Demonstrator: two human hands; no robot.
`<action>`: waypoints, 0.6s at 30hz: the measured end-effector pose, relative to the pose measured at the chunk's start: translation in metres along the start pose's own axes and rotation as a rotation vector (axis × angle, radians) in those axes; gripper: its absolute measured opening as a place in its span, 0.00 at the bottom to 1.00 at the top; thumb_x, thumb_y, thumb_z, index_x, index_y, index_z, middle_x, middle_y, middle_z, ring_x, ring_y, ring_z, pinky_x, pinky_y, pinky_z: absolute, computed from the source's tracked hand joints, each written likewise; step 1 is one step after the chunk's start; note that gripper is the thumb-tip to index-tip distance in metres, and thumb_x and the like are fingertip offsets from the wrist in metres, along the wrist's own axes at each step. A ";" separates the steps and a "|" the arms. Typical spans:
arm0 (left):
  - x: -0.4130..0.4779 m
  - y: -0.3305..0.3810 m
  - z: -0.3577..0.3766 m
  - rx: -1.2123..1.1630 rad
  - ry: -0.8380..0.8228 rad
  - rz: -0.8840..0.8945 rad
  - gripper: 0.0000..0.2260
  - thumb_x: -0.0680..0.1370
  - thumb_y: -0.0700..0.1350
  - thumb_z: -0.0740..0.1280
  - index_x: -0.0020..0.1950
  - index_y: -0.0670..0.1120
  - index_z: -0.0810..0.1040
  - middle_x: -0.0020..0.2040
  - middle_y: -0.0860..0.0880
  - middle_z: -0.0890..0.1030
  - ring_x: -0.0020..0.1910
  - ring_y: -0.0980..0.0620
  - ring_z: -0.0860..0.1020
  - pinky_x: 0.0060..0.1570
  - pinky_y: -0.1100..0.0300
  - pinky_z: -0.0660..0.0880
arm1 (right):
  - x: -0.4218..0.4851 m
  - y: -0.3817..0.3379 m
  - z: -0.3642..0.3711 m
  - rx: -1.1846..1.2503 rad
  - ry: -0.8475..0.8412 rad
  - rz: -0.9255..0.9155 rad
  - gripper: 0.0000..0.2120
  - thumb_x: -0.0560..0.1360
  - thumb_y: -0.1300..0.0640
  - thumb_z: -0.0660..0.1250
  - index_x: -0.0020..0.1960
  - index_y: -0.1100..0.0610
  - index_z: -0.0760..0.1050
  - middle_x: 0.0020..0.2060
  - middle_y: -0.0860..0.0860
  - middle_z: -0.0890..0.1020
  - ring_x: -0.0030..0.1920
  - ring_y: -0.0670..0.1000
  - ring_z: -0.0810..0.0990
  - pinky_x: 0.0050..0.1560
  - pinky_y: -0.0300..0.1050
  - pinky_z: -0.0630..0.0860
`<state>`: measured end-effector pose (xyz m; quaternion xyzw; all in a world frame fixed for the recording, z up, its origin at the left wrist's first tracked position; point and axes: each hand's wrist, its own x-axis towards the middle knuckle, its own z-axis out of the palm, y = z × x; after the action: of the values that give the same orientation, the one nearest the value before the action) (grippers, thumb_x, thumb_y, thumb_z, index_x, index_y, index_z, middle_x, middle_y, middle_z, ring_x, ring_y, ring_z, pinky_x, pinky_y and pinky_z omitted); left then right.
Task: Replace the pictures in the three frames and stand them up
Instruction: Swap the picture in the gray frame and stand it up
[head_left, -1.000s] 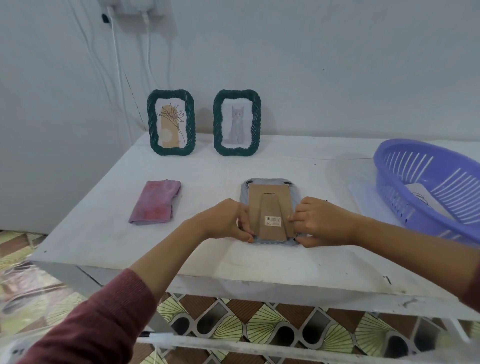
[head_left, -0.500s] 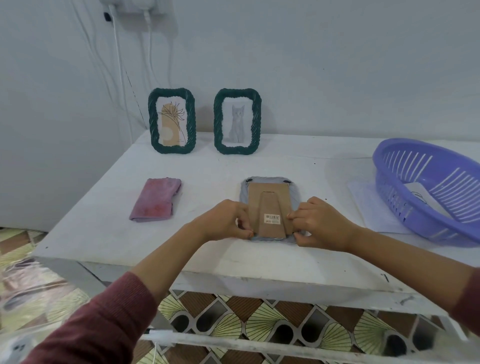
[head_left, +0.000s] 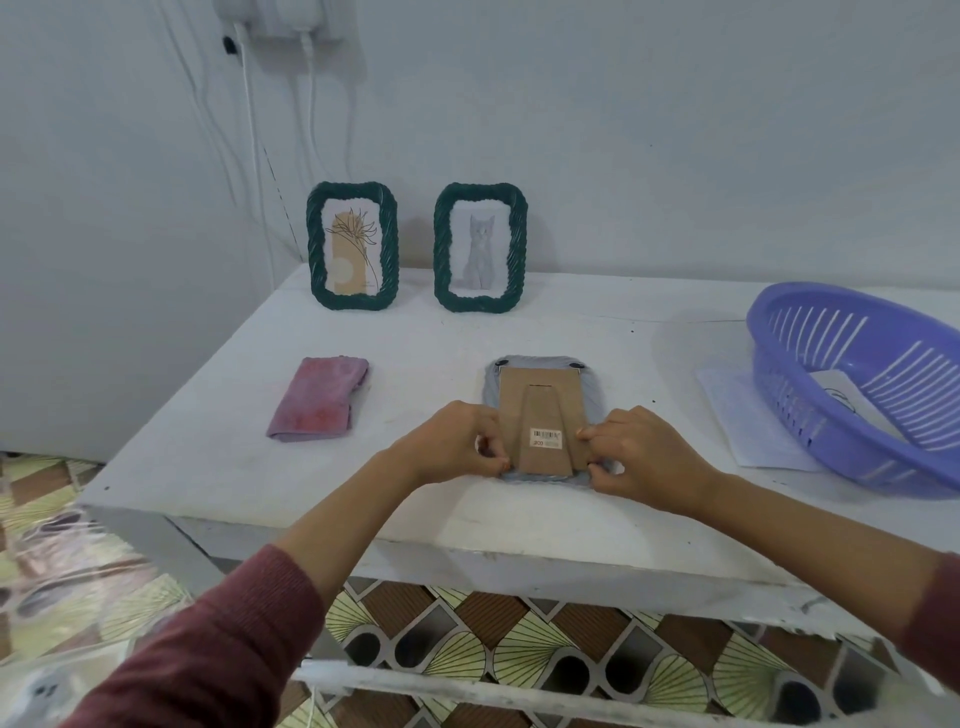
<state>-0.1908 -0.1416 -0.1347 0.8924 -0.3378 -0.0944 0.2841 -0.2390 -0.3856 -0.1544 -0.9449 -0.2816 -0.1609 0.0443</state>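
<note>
A grey frame (head_left: 543, 370) lies face down on the white desk (head_left: 415, 358), a little below the middle of the picture, with its brown cardboard back (head_left: 540, 400) turned up and a barcode sticker (head_left: 546, 437) on the folded easel stand. The left hand (head_left: 447, 447) sits at the frame's lower left corner, its fingers (head_left: 488, 457) curled tightly and pinching at the edge of the backing there. The right hand (head_left: 641, 457) mirrors it at the lower right corner, its fingers (head_left: 597, 434) bent and pressed against the backing's edge, with the thumb tucked under toward the frame's rim. Whether either hand has hold of a small tab or clip cannot be told. Two small dark clips show at the frame's far corners. In the upper middle of the picture, at the back of the desk by the wall, two green frames stand upright side by side: the left green frame (head_left: 352, 247) shows a plant drawing, and the right green frame (head_left: 480, 248) a grey cat. A folded pink cloth (head_left: 318, 399) lies at centre left. At the right edge a purple basket (head_left: 852, 384) rests on a white sheet (head_left: 737, 410), with a paper inside.
</note>
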 end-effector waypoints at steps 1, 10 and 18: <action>0.000 0.000 0.000 0.000 0.006 -0.002 0.03 0.69 0.40 0.71 0.38 0.40 0.82 0.34 0.58 0.74 0.35 0.56 0.74 0.40 0.63 0.73 | 0.000 0.000 0.000 0.015 0.013 0.010 0.12 0.66 0.52 0.58 0.28 0.56 0.75 0.33 0.50 0.84 0.31 0.51 0.79 0.30 0.43 0.76; 0.001 0.002 -0.005 -0.096 0.009 -0.051 0.04 0.72 0.42 0.70 0.44 0.43 0.82 0.39 0.53 0.80 0.36 0.61 0.75 0.38 0.74 0.71 | 0.006 0.003 -0.016 0.182 -0.174 0.150 0.10 0.75 0.55 0.63 0.45 0.58 0.81 0.49 0.52 0.84 0.50 0.53 0.78 0.54 0.50 0.72; 0.023 -0.013 -0.026 -0.170 0.349 -0.239 0.07 0.77 0.43 0.63 0.47 0.46 0.81 0.49 0.51 0.81 0.45 0.53 0.75 0.44 0.66 0.69 | 0.035 0.037 -0.027 0.529 -0.017 0.481 0.07 0.74 0.60 0.66 0.50 0.54 0.81 0.45 0.46 0.80 0.43 0.48 0.73 0.47 0.39 0.68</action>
<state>-0.1571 -0.1372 -0.1198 0.9016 -0.1664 0.0004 0.3992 -0.1989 -0.4036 -0.1168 -0.9412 -0.0834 -0.0596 0.3219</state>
